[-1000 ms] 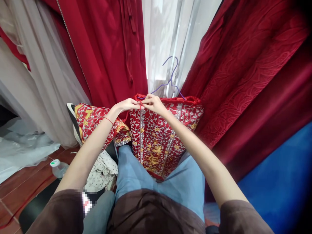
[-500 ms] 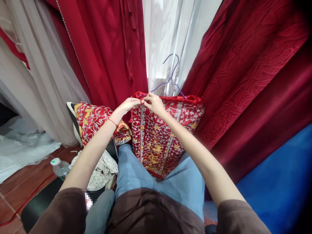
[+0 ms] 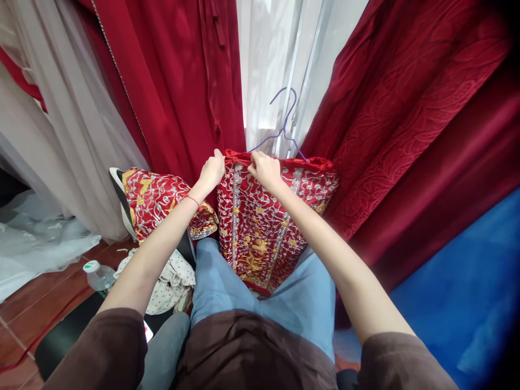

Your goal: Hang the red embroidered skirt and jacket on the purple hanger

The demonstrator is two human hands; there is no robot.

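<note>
A red skirt (image 3: 260,216), embroidered in silver and gold, hangs in front of my knees. Its red waistband (image 3: 320,162) runs along the top, and a purple hanger (image 3: 283,130) rises behind it. My left hand (image 3: 212,172) is closed at the left end of the waistband. My right hand (image 3: 266,169) is closed on the same band, a short way to the right. What exactly lies under the fingers of each hand is hidden. To the left, another red and gold embroidered piece (image 3: 156,197) is draped over a chair.
Red garments (image 3: 179,70) and pale tulle (image 3: 69,108) hang on the left, dark red gowns (image 3: 398,135) on the right. A bottle (image 3: 97,275) and a dotted cloth (image 3: 173,284) are at lower left. Blue fabric (image 3: 459,303) covers the lower right.
My hands, close together at the band's left part before, are now apart. The left has moved left to the corner, the right slightly right. The hanger is nearly where it was.
</note>
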